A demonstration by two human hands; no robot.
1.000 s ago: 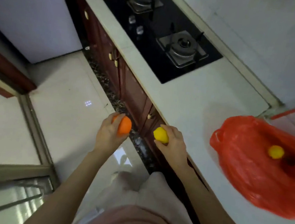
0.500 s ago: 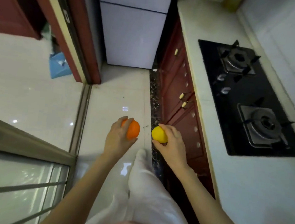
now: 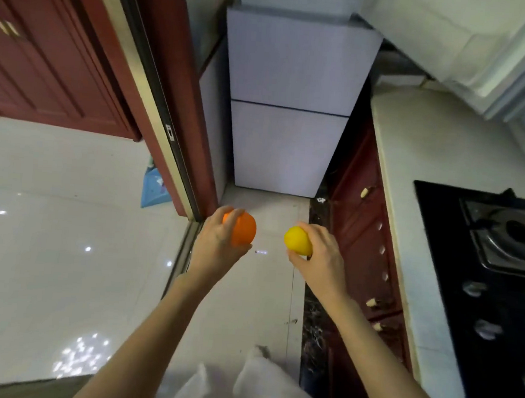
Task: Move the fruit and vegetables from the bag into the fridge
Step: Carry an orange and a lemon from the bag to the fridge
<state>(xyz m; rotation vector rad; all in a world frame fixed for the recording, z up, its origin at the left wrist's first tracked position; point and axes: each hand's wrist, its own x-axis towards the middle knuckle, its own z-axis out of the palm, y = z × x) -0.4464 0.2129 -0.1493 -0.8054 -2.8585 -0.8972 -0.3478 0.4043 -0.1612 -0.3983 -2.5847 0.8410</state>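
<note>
My left hand (image 3: pixel 216 245) grips an orange (image 3: pixel 243 228) held out in front of me over the floor. My right hand (image 3: pixel 319 260) grips a yellow lemon (image 3: pixel 296 239) at about the same height, a short gap to the right of the orange. Straight ahead stands the white fridge (image 3: pixel 289 116), its stacked doors shut, at the end of the narrow floor strip. The bag is out of view.
A red-brown door frame (image 3: pixel 168 103) stands to the left of the fridge. On the right run dark red cabinets (image 3: pixel 366 225) under a white counter (image 3: pixel 438 181) with a black gas hob (image 3: pixel 496 248). A white range hood (image 3: pixel 455 41) hangs above. Glossy tiled floor (image 3: pixel 47 244) lies left.
My view has swung from the counter and red bag toward the fridge, which now stands ahead and closer. Both hands keep hold of their fruit.
</note>
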